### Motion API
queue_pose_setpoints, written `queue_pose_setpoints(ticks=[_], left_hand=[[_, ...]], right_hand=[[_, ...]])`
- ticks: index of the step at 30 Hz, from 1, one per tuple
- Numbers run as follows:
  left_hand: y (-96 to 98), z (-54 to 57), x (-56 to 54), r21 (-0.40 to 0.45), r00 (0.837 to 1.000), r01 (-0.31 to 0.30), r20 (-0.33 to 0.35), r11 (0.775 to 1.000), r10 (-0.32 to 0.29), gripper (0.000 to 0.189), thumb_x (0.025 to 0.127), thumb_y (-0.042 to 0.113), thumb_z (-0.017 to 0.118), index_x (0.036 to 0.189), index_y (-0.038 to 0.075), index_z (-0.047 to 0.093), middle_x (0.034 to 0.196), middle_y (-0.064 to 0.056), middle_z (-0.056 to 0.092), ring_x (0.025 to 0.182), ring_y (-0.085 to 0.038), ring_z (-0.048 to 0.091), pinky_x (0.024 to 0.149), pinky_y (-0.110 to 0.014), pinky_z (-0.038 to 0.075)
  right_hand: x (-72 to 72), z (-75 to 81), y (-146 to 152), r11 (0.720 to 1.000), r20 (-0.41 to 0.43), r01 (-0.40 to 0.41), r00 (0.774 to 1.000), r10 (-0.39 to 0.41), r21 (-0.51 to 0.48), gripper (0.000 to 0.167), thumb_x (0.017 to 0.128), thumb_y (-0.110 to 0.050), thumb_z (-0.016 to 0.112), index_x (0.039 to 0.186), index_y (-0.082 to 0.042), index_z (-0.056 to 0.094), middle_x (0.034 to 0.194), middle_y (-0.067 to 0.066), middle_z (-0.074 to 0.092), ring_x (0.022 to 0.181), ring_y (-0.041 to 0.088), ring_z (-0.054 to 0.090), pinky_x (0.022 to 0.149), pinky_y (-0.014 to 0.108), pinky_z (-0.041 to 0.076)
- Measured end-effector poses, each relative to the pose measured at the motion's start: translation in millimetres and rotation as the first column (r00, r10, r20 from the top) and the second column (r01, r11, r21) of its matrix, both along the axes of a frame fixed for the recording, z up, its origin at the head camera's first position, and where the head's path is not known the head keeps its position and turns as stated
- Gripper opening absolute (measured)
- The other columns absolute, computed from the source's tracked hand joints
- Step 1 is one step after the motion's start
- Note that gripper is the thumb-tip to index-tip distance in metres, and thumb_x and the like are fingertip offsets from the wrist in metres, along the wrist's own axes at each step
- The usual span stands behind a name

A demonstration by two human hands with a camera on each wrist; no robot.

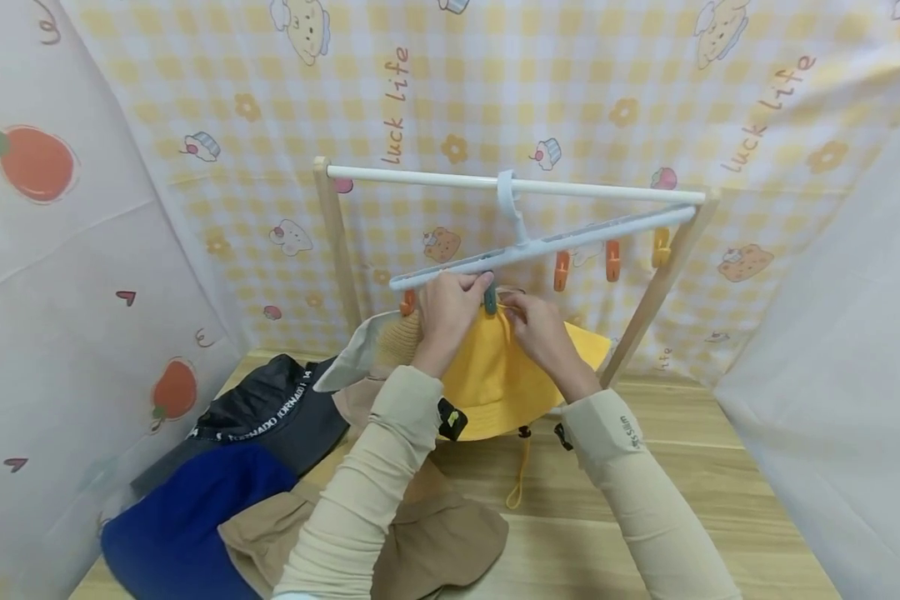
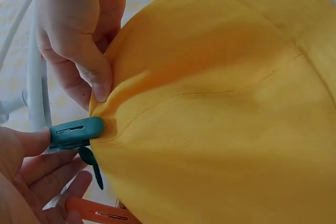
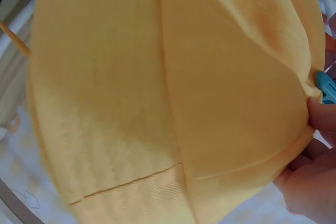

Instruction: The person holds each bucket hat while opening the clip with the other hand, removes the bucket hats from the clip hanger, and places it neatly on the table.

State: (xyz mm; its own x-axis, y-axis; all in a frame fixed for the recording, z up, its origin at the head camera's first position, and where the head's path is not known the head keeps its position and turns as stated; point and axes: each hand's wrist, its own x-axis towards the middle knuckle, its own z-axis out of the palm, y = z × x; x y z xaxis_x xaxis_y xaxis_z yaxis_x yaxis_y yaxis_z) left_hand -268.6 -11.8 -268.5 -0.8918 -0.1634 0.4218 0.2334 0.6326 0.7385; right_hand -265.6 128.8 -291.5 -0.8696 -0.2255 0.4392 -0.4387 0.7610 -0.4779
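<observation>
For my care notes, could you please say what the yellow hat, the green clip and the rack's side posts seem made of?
The yellow hat looks like matte woven fabric, perhaps cotton: fine weave and stitched seams show. The green clip is probably smooth plastic, from its even colour and slot. The side posts are likely matte wood, being pale brown; grain is unclear.
</observation>
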Motion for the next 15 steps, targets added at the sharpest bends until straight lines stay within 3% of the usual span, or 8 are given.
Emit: queue_pose_setpoints(ticks=[6, 11, 13, 15], left_hand=[[-0.3, -2.8, -2.4, 0.077, 0.999, 0.045, 0.001, 0.996, -0.045, 0.049, 0.084, 0.041, 0.066, 0.048, 0.009, 0.06, 0.04, 0.006, 0.034, 0.05, -0.013, 0.033, 0.048, -0.024, 0.023], [-1.5, -4.6, -5.0, 0.079, 0.997, 0.079, 0.013, 0.994, -0.08, 0.053, 0.086, 0.04, 0.065, 0.043, 0.013, 0.048, 0.04, 0.005, 0.03, 0.048, -0.013, 0.027, 0.049, -0.025, 0.021], [-2.2, -3.9, -6.0, 0.074, 0.995, 0.097, 0.02, 0.993, -0.099, 0.051, 0.086, 0.041, 0.064, 0.044, 0.014, 0.05, 0.04, 0.006, 0.03, 0.047, -0.012, 0.026, 0.049, -0.024, 0.021], [-3.0, -2.5, -6.9, 0.074, 0.992, 0.119, 0.03, 0.99, -0.121, 0.046, 0.086, 0.042, 0.064, 0.05, 0.013, 0.059, 0.041, 0.006, 0.033, 0.047, -0.011, 0.026, 0.049, -0.024, 0.021]], right_hand=[[3.8, -5.3, 5, 1.0, -0.024, -0.009, 1.0, 0.01, 0.03, 0.017, 0.09, 0.0, 0.053, 0.1, 0.003, 0.067, 0.1, 0.019, 0.069, 0.09, 0.032, 0.064, 0.077, 0.042, 0.051], [12.5, -4.3, 16, 0.999, 0.003, -0.007, 1.0, 0.007, 0.046, 0.018, 0.092, -0.003, 0.053, 0.103, 0.002, 0.066, 0.105, 0.018, 0.068, 0.086, 0.031, 0.064, 0.074, 0.041, 0.051], [18.1, -2.1, 23, 0.998, 0.04, -0.028, 0.999, 0.026, 0.055, 0.019, 0.092, -0.004, 0.052, 0.105, 0.002, 0.066, 0.106, 0.019, 0.067, 0.088, 0.031, 0.063, 0.075, 0.042, 0.051], [25.2, 0.1, 31, 0.997, 0.074, -0.046, 0.996, 0.042, 0.058, 0.019, 0.093, -0.004, 0.052, 0.105, 0.002, 0.065, 0.106, 0.019, 0.067, 0.089, 0.032, 0.063, 0.076, 0.043, 0.05]])
